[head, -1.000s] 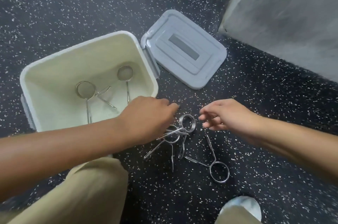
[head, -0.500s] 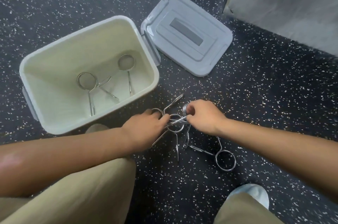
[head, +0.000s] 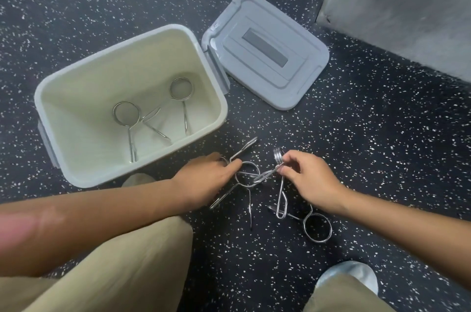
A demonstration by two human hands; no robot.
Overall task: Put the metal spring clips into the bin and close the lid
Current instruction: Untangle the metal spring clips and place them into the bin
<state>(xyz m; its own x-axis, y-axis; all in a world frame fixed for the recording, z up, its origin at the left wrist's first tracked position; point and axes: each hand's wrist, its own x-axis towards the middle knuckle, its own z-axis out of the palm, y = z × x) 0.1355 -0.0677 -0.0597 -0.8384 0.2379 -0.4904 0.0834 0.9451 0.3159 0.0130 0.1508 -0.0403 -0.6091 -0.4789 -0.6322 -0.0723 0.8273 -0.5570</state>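
Crouching over a dark speckled floor [head: 382, 158], a person works at a tangle of metal spring clips just in front of an open bin. The left hand [head: 204, 179] rests low on the tangle, its fingers curled onto a clip whose ring [head: 246, 176] lies flat on the floor and whose bent handle [head: 243, 149] points up toward the bin; whether the fingers truly pinch the wire or only press on it cannot be told. The right hand [head: 305, 179] is closed in a pinch on the coiled end of a second clip [head: 267, 175], holding it slightly raised, with its straight arms running down and left across the ring by the left hand. A long wire loop [head: 281, 203] hangs or lies just below the right hand's fingers. Another clip [head: 317, 227] lies on the floor beneath the right wrist, its ring nearest the camera.

The pale plastic bin [head: 51, 97] stands open to the left of the hands, and two spring clips [head: 127, 117] lie on its bottom, one ring left and one [head: 181, 88] right, their arms crossing. The grey lid [head: 265, 49] lies flat on the floor, touching or just beside the bin's right upper corner. Khaki trouser knees [head: 122, 268] fill the lower edge, and a light shoe [head: 349, 276] shows at lower right.
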